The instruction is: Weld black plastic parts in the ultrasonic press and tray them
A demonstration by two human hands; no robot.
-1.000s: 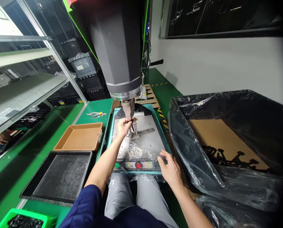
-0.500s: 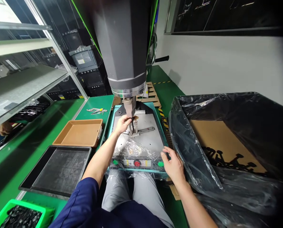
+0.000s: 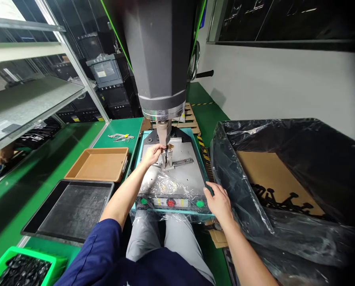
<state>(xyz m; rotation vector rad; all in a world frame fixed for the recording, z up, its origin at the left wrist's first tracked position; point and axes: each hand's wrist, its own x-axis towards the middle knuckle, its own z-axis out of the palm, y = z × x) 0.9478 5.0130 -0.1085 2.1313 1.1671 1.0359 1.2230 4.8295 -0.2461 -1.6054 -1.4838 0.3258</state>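
Observation:
My left hand (image 3: 152, 155) is closed in a pinch on the top of a small black part (image 3: 166, 153) that stands upright in a metal fixture (image 3: 167, 163). Right above my fingertips is the metal horn (image 3: 163, 133) of the press head (image 3: 162, 59); whether they touch cannot be made out. The fixture is mounted on a flat grey plate (image 3: 180, 182) partly covered with clear plastic film. At the right front corner of the machine base, my right hand (image 3: 220, 202) is open, fingers apart, near a green button (image 3: 200, 203).
To the left lie a brown tray (image 3: 96, 177), a black tray (image 3: 72, 210) and a green bin (image 3: 56, 262) of black pieces. Pliers (image 3: 120, 137) rest on the green table. On the right, a black-lined box (image 3: 225, 159) holds cardboard (image 3: 260, 163) and several black parts (image 3: 284, 200).
The view has shifted slightly. My left hand keeps its pinch at the fixture, its fingers a little straighter, and my right hand stays by the base's right corner.

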